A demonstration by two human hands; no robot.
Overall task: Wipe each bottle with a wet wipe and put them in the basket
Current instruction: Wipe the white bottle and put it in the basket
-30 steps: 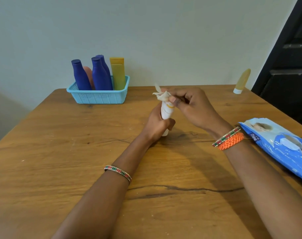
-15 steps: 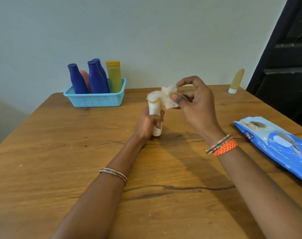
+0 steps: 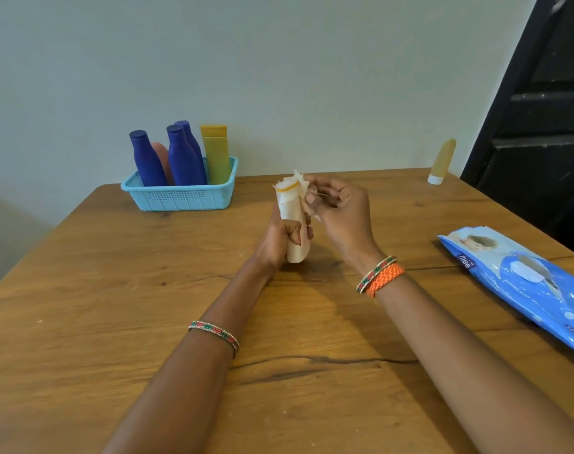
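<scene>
Wiping white plastic tube bottle (image 3: 293,224) | left hand (image 3: 279,240) clamps base | right hand (image 3: 339,211) pinching crumpled wet wipe (image 3: 300,186) returned onto cap | basketing pending

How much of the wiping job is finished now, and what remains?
Done: five bottles stand in the blue basket. In hand: the left hand holds a white bottle while the right hand rubs it with a wet wipe. Left: the yellow bottle near the wall.

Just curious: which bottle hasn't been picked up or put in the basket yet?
The yellowish bottle standing alone at the table's far right corner; the others are in the basket or in hand.
</scene>
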